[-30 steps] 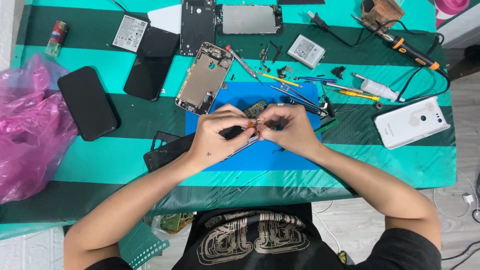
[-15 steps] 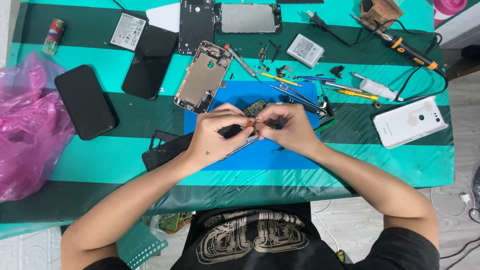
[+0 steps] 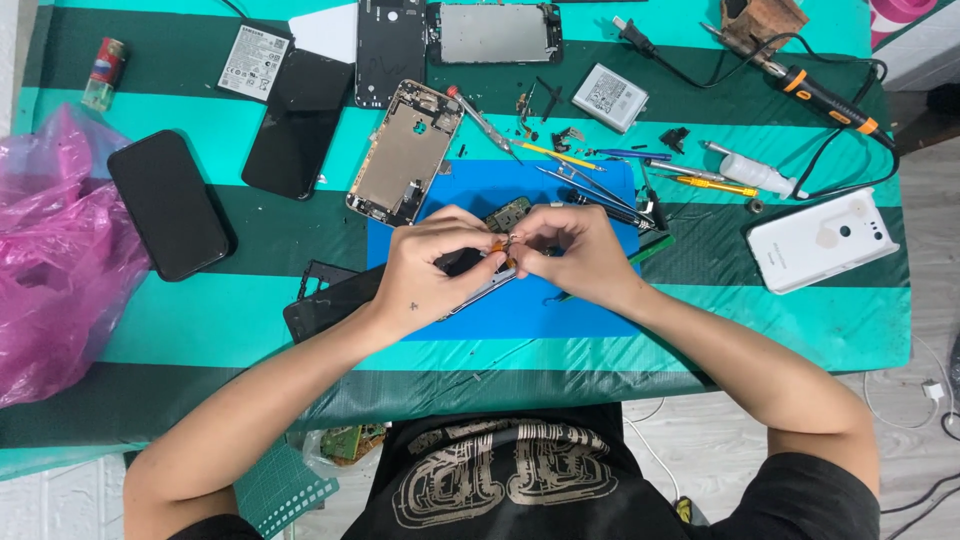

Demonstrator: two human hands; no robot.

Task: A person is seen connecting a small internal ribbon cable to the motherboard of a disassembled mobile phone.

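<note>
Both hands meet over the blue mat (image 3: pixel 600 300) in the middle of the tabletop (image 3: pixel 200 320). The left hand (image 3: pixel 432 265) and the right hand (image 3: pixel 578 252) pinch together a small orange part (image 3: pixel 503 250), fingertips almost touching. Under the left hand lies a dark phone body (image 3: pixel 335 305). At 11 o'clock from the hands rests an opened phone frame (image 3: pixel 405 152), at 3 o'clock a white back cover (image 3: pixel 820 240), and at 9 o'clock a pink plastic bag (image 3: pixel 50 260).
</note>
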